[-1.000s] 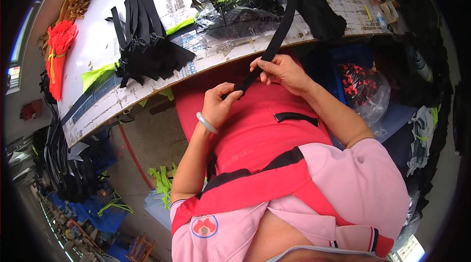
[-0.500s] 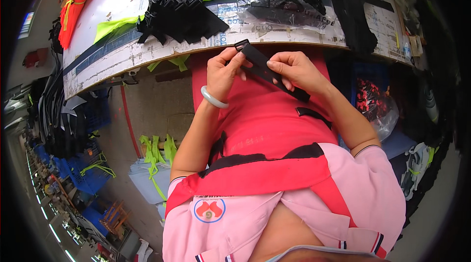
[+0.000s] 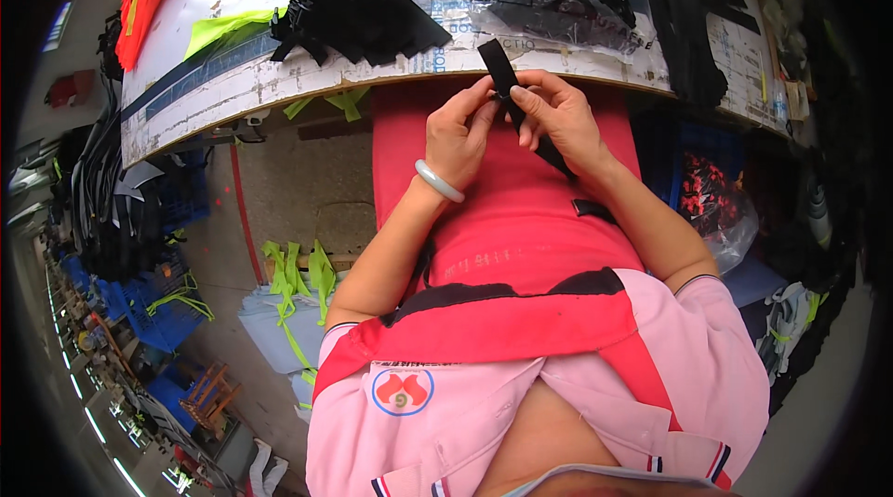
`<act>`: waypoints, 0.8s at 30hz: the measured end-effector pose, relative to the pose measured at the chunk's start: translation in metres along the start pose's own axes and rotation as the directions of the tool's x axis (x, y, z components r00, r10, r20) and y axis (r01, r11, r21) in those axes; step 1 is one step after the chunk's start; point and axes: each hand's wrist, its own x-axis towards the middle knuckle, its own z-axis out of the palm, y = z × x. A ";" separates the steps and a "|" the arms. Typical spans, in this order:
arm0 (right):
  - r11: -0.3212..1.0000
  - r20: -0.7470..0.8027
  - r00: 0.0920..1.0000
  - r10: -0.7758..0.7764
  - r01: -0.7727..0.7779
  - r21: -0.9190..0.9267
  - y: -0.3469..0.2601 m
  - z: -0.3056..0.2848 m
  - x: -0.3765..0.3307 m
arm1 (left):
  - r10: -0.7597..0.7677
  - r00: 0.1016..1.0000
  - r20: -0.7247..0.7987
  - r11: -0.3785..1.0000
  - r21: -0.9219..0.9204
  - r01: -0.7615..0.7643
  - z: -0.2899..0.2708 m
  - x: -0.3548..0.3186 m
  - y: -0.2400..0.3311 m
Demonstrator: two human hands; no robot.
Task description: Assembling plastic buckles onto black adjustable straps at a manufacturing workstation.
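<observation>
A black webbing strap (image 3: 497, 64) is held over my lap at the table's front edge. One end sticks up past my fingertips; the other part slants down below my right palm. My left hand (image 3: 458, 132) is closed, thumb and forefinger pinching at the strap's middle, where the small black buckle is mostly hidden. My right hand (image 3: 567, 123) grips the strap with thumb and fingers, close against the left fingertips. Beyond them on the table lies a bunch of black straps with buckles (image 3: 358, 18).
The worn white tabletop (image 3: 233, 78) carries a clear bag of black buckles (image 3: 558, 13), long black straps (image 3: 684, 32), neon yellow strips (image 3: 228, 30) and a red-orange bundle (image 3: 144, 8). A bag of red and black pieces (image 3: 712, 194) sits below at right. Blue crates (image 3: 163, 311) stand at left.
The buckle at the strap's upper end has gone down between my fingers, and a strap end now stands up above them. My hands have come closer together.
</observation>
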 end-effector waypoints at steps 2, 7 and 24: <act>1.000 0.003 1.000 -0.015 0.015 -0.025 0.002 -0.003 0.002 | -0.388 0.920 0.057 0.853 -0.356 0.381 -0.004 0.001 0.003; 0.948 0.026 0.985 -0.171 0.172 -0.268 0.008 -0.005 0.002 | -0.538 0.791 0.292 0.618 -0.501 0.606 -0.010 0.009 0.005; 0.964 0.129 0.967 0.219 -0.194 -0.181 -0.007 -0.008 -0.006 | -0.510 0.860 -0.003 0.781 -0.420 0.462 -0.018 0.014 -0.012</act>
